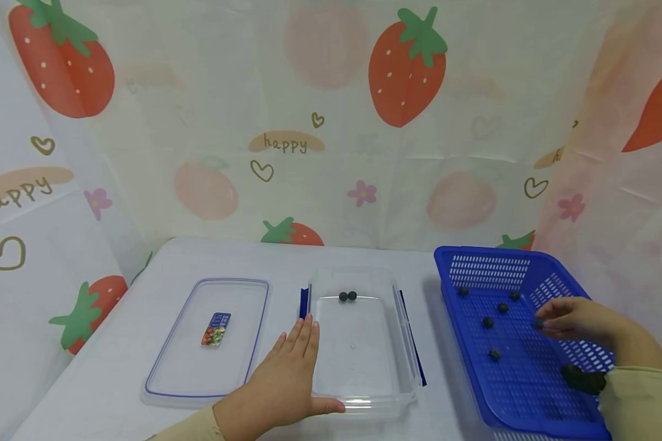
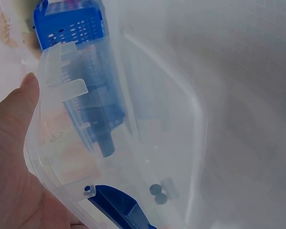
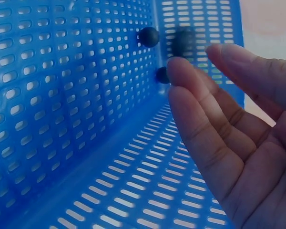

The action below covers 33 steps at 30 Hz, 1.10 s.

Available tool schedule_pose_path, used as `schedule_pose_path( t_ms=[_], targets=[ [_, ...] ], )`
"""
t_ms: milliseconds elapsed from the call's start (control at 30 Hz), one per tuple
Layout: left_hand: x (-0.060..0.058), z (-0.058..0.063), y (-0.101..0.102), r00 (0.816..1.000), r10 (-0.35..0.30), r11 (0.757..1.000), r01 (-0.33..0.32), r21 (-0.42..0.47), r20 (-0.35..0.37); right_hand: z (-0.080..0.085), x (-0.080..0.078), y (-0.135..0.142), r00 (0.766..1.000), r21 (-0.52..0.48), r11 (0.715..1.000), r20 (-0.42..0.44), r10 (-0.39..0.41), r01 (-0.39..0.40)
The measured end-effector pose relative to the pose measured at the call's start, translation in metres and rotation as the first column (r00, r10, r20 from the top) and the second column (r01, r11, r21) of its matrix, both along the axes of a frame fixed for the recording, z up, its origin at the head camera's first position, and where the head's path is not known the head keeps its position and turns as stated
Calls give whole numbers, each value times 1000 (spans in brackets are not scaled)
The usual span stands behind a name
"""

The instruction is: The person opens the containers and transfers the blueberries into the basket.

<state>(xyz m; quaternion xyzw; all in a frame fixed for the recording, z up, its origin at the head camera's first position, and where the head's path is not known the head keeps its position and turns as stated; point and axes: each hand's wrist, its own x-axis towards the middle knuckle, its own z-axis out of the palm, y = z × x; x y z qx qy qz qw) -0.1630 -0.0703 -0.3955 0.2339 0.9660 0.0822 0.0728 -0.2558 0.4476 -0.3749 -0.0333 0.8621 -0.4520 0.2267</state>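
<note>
My left hand (image 1: pixel 287 373) lies with straight fingers along the left wall of a clear plastic container (image 1: pixel 358 401), its thumb over the near rim. Two small dark balls (image 1: pixel 347 296) sit together at the container's far end. Inside the blue basket (image 1: pixel 474 392), my right hand (image 1: pixel 582 318) is lowered with its fingers slightly bent. A dark ball (image 1: pixel 539 323) is at its fingertips; in the right wrist view that ball (image 3: pixel 182 43) looks blurred just beyond them, with thumb and fingers apart. More dark balls (image 1: pixel 488 322) lie scattered on the basket floor.
Left of the container lies a clear lid (image 1: pixel 171 367) with a blue-edged seal and a colourful label (image 1: pixel 216 329). Blue clips (image 1: pixel 414 340) hang at the container's sides. A dark object (image 1: pixel 585 380) shows by the right wrist. A printed cloth (image 1: pixel 331 184) hangs behind the table.
</note>
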Motion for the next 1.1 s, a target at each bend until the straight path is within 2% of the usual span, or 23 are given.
schedule_pose_path(
  t_ms=[400, 700, 1100],
  targets=[
    [1, 0, 0, 1000, 3, 1000, -3, -1, -11, 0, 0, 3, 999, 25, 999, -16, -38, 39],
    [1, -2, -1, 1000, 0, 1000, 0, -1, -20, 8, -1, 0, 999, -30, 1000, -44, -2, 1],
    [1, -2, -1, 1000, 3, 1000, -3, -6, -26, 34, -4, -18, 979, 26, 999, -199, 45, -41]
  ],
)
